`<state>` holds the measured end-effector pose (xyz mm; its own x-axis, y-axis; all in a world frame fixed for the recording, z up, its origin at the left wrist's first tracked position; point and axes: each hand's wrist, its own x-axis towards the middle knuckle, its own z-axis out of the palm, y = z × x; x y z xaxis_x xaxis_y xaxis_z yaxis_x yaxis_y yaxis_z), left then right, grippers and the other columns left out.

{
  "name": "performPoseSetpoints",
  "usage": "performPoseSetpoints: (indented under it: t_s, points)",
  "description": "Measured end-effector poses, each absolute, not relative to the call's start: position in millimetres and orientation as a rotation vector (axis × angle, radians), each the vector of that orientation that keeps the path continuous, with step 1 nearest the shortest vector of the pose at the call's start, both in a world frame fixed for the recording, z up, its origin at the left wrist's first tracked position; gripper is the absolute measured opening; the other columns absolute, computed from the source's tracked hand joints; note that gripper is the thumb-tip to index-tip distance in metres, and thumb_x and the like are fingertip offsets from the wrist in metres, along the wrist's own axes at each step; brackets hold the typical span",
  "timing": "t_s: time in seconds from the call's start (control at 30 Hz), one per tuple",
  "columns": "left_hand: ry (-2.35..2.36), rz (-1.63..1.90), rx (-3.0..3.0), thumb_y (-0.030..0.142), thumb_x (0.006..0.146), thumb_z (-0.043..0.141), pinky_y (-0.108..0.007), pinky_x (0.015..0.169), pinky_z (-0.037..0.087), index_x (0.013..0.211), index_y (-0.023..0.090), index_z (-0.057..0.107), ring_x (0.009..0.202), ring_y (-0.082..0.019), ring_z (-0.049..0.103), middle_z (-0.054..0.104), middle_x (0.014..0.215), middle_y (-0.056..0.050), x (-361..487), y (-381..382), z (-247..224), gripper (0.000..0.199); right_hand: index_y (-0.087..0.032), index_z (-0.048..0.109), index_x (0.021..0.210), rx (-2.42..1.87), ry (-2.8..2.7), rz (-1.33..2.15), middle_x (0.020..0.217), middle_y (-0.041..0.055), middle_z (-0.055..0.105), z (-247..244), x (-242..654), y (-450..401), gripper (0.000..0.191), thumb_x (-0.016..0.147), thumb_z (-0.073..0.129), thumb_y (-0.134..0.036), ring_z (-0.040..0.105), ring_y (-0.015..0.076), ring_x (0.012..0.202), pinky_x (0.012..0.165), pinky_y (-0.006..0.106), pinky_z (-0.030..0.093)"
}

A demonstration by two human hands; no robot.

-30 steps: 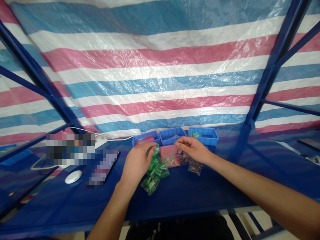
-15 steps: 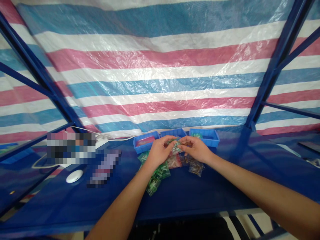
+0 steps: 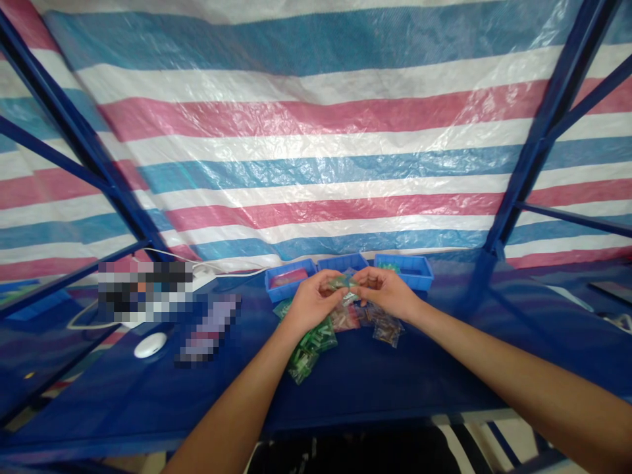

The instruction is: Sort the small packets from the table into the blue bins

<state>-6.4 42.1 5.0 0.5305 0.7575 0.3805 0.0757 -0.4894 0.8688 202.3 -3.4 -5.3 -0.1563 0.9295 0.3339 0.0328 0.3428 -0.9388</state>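
Note:
Between my two hands is a small clear plastic bag (image 3: 349, 289) with greenish contents, pinched from both sides. My left hand (image 3: 316, 299) grips its left side with thumb and fingers. On its right side, my right hand (image 3: 388, 293) holds it the same way. Under and beside my left hand lie several bags of green pieces (image 3: 316, 339). Just below the held bag are bags with reddish pieces (image 3: 344, 318). Bags with dark brownish pieces (image 3: 388, 329) rest below my right hand. What exactly the bags contain is too small to tell.
Three blue bins stand along the back: left (image 3: 276, 295), middle (image 3: 340, 260) and right (image 3: 423, 282). A white round object (image 3: 150, 345), a blurred-out purple item (image 3: 210, 329) and a white power strip (image 3: 202, 282) with cables are at left. Blue frame posts rise on both sides.
The held bag has shifted and looks flatter and more spread between my fingertips. Both hands have stayed in nearly the same place, and the camera view has moved slightly.

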Motion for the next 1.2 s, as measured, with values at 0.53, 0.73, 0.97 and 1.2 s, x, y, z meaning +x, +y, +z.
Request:
performPoseSetpoints:
  t_s: [0.53,0.73,0.97,1.2]
  points:
    - [0.678,1.114,2.022,0.044,0.100,0.053,-0.036,0.099,0.052,0.131,0.023,0.067,0.109,-0.024,0.068,0.075,0.115,-0.007,-4,25,20,0.040,-0.027,0.073,0.104,-1.024,-1.645,0.346,0.106,0.0094,0.068,3,203,-10,0.024,0.091,0.068,-0.046,0.067,0.0252,0.086,0.069,0.040,0.058]
    - [0.791,1.180,1.853,0.049,0.092,0.065,-0.030,0.073,0.055,0.111,0.018,0.073,0.081,-0.020,0.069,0.076,0.092,-0.004,-6,39,14,0.037,-0.028,0.074,0.104,-0.906,-1.766,0.422,0.116,0.0101,0.064,8,194,-19,0.021,0.092,0.068,-0.043,0.065,0.0273,0.104,0.086,0.044,0.060]
    - [0.620,1.074,1.791,0.038,0.082,0.078,-0.027,0.071,0.054,0.102,0.016,0.070,0.078,-0.017,0.069,0.075,0.090,-0.006,-5,42,9,0.030,-0.027,0.059,0.121,-0.878,-1.375,0.956,0.097,0.0031,0.067,-2,191,-7,0.053,0.079,0.080,-0.051,0.069,0.0212,0.083,0.073,0.039,0.064]
    - [0.600,1.045,1.779,0.039,0.084,0.077,-0.030,0.075,0.057,0.103,0.016,0.069,0.084,-0.020,0.073,0.076,0.098,-0.008,-4,35,14,0.031,-0.023,0.065,0.096,-0.859,-1.411,1.073,0.089,0.0005,0.072,4,194,-11,0.037,0.076,0.082,-0.049,0.067,0.0162,0.068,0.070,0.035,0.060]
